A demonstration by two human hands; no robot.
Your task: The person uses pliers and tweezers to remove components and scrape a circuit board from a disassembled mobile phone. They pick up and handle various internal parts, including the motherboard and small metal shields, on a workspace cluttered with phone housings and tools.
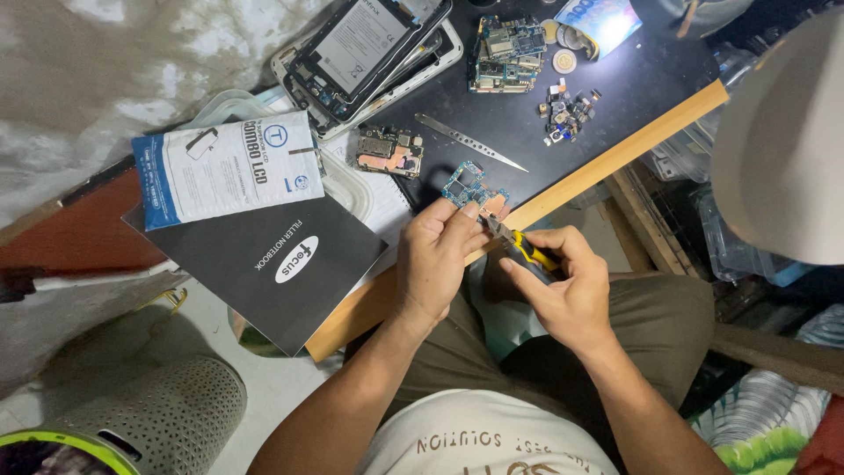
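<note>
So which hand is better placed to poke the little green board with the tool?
The right hand. It already has the yellow-handled tool in its grip, tip pointing at the small circuit board. The left hand is busy pinching that board at the table edge.

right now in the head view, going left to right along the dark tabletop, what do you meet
white and blue packet → stacked phone frames → loose circuit board → metal tweezers → blue board in the left hand → pile of small parts, with the right hand holding a yellow-handled tool.
</note>
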